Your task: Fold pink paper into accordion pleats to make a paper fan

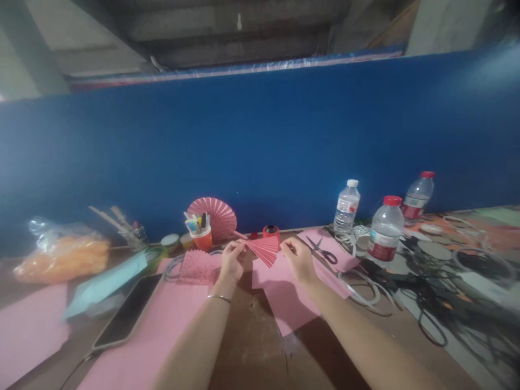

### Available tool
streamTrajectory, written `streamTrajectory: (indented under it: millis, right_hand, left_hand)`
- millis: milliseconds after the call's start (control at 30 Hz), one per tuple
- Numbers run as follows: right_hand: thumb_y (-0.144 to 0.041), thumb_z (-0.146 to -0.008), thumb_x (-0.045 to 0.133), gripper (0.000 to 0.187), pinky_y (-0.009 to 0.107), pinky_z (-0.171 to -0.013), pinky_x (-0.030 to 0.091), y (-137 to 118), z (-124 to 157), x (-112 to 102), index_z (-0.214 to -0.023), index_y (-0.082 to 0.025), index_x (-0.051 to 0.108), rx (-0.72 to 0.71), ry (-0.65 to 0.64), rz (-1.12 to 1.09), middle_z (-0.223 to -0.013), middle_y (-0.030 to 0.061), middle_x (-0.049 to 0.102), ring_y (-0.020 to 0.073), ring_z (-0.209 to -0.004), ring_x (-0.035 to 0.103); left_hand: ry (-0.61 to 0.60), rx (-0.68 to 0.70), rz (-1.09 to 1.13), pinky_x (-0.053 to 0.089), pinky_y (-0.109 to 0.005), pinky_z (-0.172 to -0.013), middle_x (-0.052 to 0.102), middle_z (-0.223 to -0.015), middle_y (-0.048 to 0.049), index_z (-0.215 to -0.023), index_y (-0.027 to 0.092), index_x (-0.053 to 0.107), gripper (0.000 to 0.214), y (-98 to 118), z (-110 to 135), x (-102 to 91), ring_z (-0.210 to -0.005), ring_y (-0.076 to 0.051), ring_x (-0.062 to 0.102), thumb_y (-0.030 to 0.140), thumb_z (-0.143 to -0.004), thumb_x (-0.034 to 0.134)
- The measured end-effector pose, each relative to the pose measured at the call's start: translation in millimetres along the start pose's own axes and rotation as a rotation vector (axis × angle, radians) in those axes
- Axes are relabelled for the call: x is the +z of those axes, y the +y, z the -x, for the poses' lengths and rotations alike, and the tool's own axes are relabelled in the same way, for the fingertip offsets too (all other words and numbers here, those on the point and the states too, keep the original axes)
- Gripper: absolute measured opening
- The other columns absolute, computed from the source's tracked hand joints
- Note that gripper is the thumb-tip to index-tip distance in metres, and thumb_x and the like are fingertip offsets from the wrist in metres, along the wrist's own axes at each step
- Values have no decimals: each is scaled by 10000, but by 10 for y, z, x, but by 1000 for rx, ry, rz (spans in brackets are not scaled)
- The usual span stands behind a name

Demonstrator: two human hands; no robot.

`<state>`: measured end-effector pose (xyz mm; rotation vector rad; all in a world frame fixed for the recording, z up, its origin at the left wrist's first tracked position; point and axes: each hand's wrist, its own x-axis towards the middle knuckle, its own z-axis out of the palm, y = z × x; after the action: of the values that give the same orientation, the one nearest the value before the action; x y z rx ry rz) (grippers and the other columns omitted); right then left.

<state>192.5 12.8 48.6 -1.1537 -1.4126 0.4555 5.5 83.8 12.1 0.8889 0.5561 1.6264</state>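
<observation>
A small pleated pink paper fan (263,249) is spread partway open in front of me. My left hand (233,261) is closed on its narrow gathered end, with the folds opening out to the right. At the fan's wide right edge, my right hand (298,259) has its fingers pinched together; what lies between them is too small to make out. Pink paper sheets (284,309) lie beneath the hands. Just behind the fan sits a red and black round object (270,231). Black-handled scissors (323,250) rest on pink paper to the right.
A finished-looking round pink fan (219,216) stands behind a cup of pens (202,236). Plastic bottles (384,233) and tangled cables (434,303) crowd the right side. At left are a phone (129,311) and an orange-filled bag (65,257). A blue partition (260,141) rises behind.
</observation>
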Motion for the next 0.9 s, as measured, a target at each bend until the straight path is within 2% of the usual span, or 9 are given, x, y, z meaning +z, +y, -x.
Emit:
streamTrajectory:
  millis: [300, 633, 900]
  right_hand:
    - [-226, -768, 464, 148, 213, -513, 320, 38, 61, 31, -642, -175, 523, -100, -95, 15, -553, -33, 507, 113, -518, 454]
    - [-237, -755, 466, 153, 224, -528, 304, 173, 15, 15, -626, -178, 521, -74, -129, 72, -541, -29, 491, 122, -525, 449]
    - [-264, -761, 458, 169, 222, -501, 291, 297, -21, 45, -654, -173, 552, -15, -166, 38, -543, -22, 501, 124, -520, 443]
  left_hand:
    - [9, 29, 38, 417, -139, -555, 576, -680, 30, -514, 127, 516, 207, 8, -11, 4, -590, -39, 538, 126, -554, 719]
    - [30, 13, 61, 403, -123, -509, 578, -674, 38, -513, 125, 509, 218, 35, 18, 56, -551, -29, 533, 130, -551, 724]
    - [29, 4, 65, 401, -133, -488, 572, -640, 38, -496, 128, 480, 248, 62, 56, 117, -505, -29, 514, 142, -545, 723]
